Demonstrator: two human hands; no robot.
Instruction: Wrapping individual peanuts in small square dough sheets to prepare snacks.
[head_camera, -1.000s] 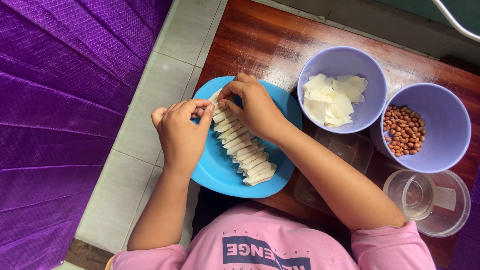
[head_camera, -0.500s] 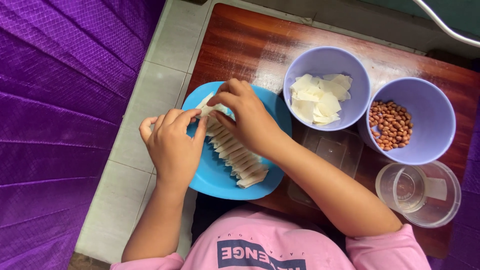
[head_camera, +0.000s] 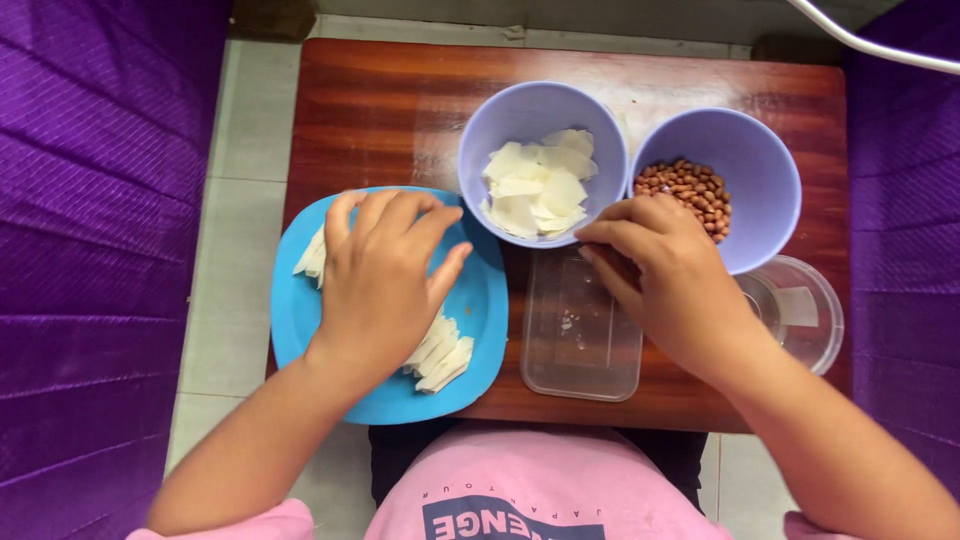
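Note:
My left hand (head_camera: 385, 275) lies flat, fingers spread, over a row of white folded wrappers (head_camera: 440, 357) on a blue plate (head_camera: 480, 310); more wrapper ends (head_camera: 312, 255) show at the plate's left. My right hand (head_camera: 665, 275) hovers over the top of a clear rectangular container (head_camera: 580, 340), fingers curled, between the two lilac bowls. I cannot see anything held in it. One lilac bowl (head_camera: 500, 110) holds white wrapper pieces (head_camera: 535, 190). The other lilac bowl (head_camera: 760, 150) holds peanuts (head_camera: 690, 190).
Everything stands on a small brown wooden table (head_camera: 380, 110). A clear round container (head_camera: 800, 310) with a white piece inside sits at the right edge. Purple fabric (head_camera: 90, 250) flanks both sides, with pale floor tiles (head_camera: 225, 270) between it and the table.
Both hands were pinching at the wrappers on the blue plate. My right hand has moved right to the clear container, and my left hand has flattened over the row.

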